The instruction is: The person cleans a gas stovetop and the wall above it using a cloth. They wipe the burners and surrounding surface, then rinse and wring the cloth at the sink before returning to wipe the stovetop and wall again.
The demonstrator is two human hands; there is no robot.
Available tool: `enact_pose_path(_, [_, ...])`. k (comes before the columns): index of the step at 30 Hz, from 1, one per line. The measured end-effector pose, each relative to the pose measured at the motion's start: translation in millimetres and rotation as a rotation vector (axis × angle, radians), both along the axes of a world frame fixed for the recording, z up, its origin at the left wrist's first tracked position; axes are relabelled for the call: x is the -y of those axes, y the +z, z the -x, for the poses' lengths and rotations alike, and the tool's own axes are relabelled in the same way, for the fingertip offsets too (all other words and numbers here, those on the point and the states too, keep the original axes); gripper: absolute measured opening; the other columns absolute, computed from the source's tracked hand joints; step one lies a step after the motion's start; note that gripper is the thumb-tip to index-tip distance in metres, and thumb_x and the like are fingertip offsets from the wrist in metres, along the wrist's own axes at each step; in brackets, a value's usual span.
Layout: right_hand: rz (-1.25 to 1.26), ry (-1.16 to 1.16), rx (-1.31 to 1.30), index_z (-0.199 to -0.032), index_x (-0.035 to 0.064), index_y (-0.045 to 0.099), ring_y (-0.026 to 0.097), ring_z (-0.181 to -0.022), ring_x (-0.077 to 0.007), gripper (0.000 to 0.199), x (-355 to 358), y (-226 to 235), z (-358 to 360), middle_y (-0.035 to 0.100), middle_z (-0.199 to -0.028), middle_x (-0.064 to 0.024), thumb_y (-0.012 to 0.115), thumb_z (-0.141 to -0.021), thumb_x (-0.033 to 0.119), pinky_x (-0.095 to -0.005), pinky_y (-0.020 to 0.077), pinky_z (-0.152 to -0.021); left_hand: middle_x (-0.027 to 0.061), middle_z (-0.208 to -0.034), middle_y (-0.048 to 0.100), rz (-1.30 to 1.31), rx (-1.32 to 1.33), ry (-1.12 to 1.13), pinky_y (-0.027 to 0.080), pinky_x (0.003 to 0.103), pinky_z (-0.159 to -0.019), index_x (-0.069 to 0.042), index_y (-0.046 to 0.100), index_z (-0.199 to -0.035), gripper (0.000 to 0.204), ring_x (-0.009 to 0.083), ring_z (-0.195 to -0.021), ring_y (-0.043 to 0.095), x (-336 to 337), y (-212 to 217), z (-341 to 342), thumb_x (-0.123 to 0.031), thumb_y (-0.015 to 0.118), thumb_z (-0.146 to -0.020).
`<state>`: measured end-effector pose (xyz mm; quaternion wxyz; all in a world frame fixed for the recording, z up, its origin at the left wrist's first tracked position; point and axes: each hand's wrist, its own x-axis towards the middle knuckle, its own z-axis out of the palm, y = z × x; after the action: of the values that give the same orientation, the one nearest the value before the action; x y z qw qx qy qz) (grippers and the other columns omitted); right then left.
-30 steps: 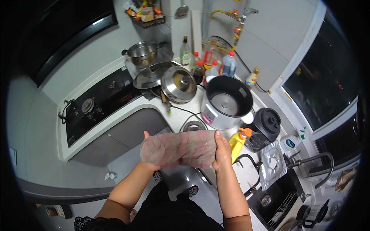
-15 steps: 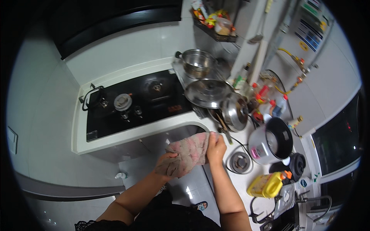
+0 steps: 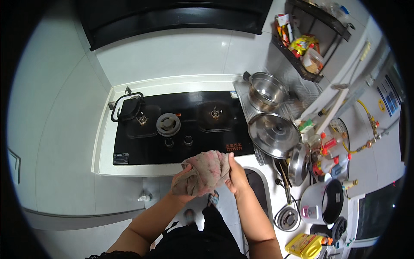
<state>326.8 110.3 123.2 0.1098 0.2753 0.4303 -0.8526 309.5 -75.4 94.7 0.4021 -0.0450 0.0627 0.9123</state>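
A crumpled grey and pink cloth (image 3: 202, 172) is held between my two hands, in front of the stove's near edge. My left hand (image 3: 181, 185) grips its left end, partly covered by the folds. The fingers of my right hand (image 3: 236, 176) close on the cloth's right edge, thumb pointing up. Beyond the cloth lies a black glass gas stove (image 3: 194, 142). A round burner part (image 3: 168, 124) sits on it near two knobs, while the left and right burners show bare centres.
A black pan support (image 3: 128, 113) leans at the stove's left end. Right of the stove stand a steel pot (image 3: 268, 91), a large lid (image 3: 275, 134), bottles (image 3: 330, 144), a cooker pot (image 3: 321, 200) and a yellow jug (image 3: 305, 245). A rack (image 3: 299, 58) hangs above.
My view has turned and moved toward the stove, which now lies straight ahead. The cloth stays in both hands, now bunched more closely between them.
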Motion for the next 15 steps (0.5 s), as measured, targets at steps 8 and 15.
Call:
enact_pose_path(8, [0.004,-0.085,-0.213,-0.111,0.0019,0.060,0.066,-0.092,-0.0221,0.025,-91.7,-28.3,116.5,0.067,-0.103,-0.0105,0.064,-0.086,0.002,-0.0344,0.0545,-0.081,0.0163,-0.120,0.057,0.320,0.021,-0.123,0.048,0.042,-0.098,0.002,0.049,-0.125,0.039,0.0287,-0.114,0.057,-45.7,-36.0,139.4,-0.005,0.058,-0.087])
enact_pose_path(15, [-0.910,-0.089,-0.621,-0.092,0.0024,0.054,0.055,-0.082,-0.0117,0.014,-134.0,-33.0,205.7,0.059,-0.085,-0.0034,0.062,-0.084,-0.006,-0.0271,0.0471,-0.076,0.0072,-0.120,0.056,1.024,-0.054,0.034,0.041,0.036,-0.097,-0.008,0.048,-0.130,0.044,0.0196,-0.110,0.054,-135.0,-80.7,247.7,-0.020,0.063,-0.090])
